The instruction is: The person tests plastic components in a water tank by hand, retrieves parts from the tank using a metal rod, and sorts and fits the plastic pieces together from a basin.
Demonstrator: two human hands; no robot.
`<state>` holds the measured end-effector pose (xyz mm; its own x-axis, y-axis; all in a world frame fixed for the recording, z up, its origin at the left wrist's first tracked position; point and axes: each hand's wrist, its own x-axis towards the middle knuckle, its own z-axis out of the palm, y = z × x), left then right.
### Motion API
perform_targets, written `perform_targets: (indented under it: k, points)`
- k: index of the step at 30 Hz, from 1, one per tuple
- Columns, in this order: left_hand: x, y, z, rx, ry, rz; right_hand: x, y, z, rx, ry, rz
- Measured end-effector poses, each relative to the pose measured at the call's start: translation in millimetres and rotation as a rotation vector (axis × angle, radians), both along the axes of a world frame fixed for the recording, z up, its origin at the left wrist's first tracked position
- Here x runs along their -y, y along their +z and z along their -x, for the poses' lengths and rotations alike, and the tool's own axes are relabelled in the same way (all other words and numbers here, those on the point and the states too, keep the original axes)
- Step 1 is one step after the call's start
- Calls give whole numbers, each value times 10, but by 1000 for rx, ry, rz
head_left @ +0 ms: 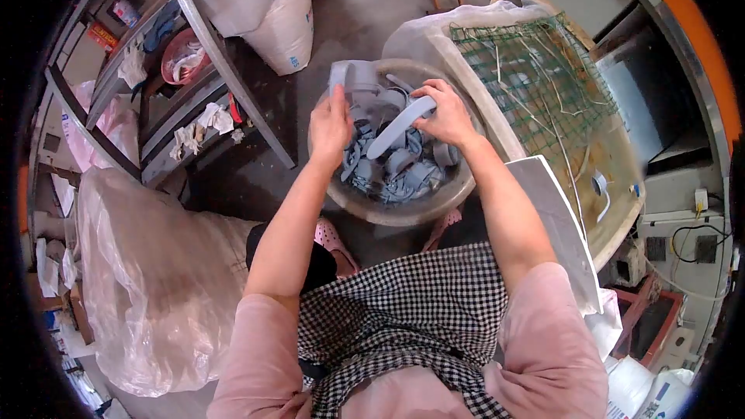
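Note:
Below my hands stands a round, pale tub (403, 216), filled with grey-blue plastic parts (400, 163), some ring-like and some thin scraps. My left hand (331, 128) is closed on a grey-blue curved plastic piece (341, 74) over the tub's far left rim. My right hand (448, 115) pinches a long, curved grey-blue plastic strip (397, 129) above the heap, its free end slanting down to the left. Whether the two pieces are joined I cannot tell.
To the right, a green mesh (535, 70) lies over a large basin (621, 221). A metal rack (225, 70) and full white sacks (283, 27) stand at the far left. A clear plastic bag (147, 279) bulges near my left side. A white panel (555, 217) leans at right.

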<state>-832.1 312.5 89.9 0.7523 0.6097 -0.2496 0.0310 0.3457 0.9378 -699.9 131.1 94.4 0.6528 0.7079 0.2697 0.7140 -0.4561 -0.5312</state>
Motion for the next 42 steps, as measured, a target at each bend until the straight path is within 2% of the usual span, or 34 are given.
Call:
perform_targets:
  k: [1, 2, 4, 5, 9, 10, 12, 14, 15, 17, 20, 22, 24, 26, 28, 29, 30, 32, 33, 34, 35, 36, 37, 38, 39, 41, 42]
  points:
    - [55, -7, -11, -75, 50, -349, -4, -1, -7, -25, 6, -48]
    - [75, -30, -7, -76, 51, -347, -6, -5, -8, -52, 15, -94]
    - [83, -97, 5, -69, 70, -563, -20, -34, -23, -59, 12, -120]
    - [80, -137, 7, -79, 87, -765, -26, -47, -27, -68, 5, -147]
    - [266, 68, 108, -140, 87, -787, -29, -33, -18, -76, 31, -113]
    - [300, 71, 128, 9, 110, -851, -39, -34, -2, -75, 12, -110]
    - [387, 134, 196, -173, 79, -1110, -81, -25, 40, -62, 29, -120]
    - [436, 107, 231, -173, 54, -940, -154, 35, 154, -33, 79, -132]
    - [435, 103, 297, -121, 49, -1007, -158, 53, 212, 6, 122, -147]
    - [406, 237, 484, -182, 108, -1059, -277, 150, 399, -10, 167, -211]
    - [283, 725, 971, -241, 104, -1059, -531, 361, 755, 22, 181, -250]
    - [122, 910, 1265, -225, 221, -1066, -818, 638, 1038, 47, 230, -304]
    - [-6, 1128, 1661, -245, 352, -1105, -1088, 957, 1360, 71, 409, -359]
    - [-233, 1584, 2224, -180, 495, -1170, -1429, 1413, 1849, 194, 552, -429]
    - [-398, 2091, 2871, -226, 677, -1159, -1721, 1927, 2382, 254, 703, -615]
    - [-448, 2369, 3187, -358, 755, -1125, -1845, 2104, 2594, 269, 765, -699]
    - [-492, 2647, 3462, -394, 845, -1049, -2018, 2180, 2807, 275, 823, -749]
    - [-907, 2752, 4087, -460, 1049, -1194, -2385, 2230, 3249, 282, 945, -811]
    - [-1076, 2770, 4353, -546, 1045, -1165, -2553, 2182, 3535, 427, 957, -665]
    - [-1253, 2770, 4623, -635, 1032, -1137, -2690, 2095, 3800, 565, 958, -516]
    - [-1611, 2566, 4973, -848, 1013, -1179, -2793, 1978, 3993, 556, 962, -512]
    - [-1934, 2189, 5342, -1061, 988, -1210, -2891, 1843, 4170, 700, 1032, -366]
    - [-2025, 1724, 5698, -1114, 891, -1072, -2978, 1697, 4296, 847, 1097, -217]
    - [-1968, 1382, 5917, -1157, 793, -932, -3013, 1516, 4338, 798, 1073, 36]
    - [-1723, 1272, 5933, -1400, 610, -721, -3011, 1290, 4327, 750, 1041, 292]
    - [-1262, 619, 6200, -1354, 512, -563, -2959, 747, 4239, 595, 985, 562]
    - [-1058, 83, 6329, -1442, 452, -617, -2898, 438, 4187, 513, 978, 738]
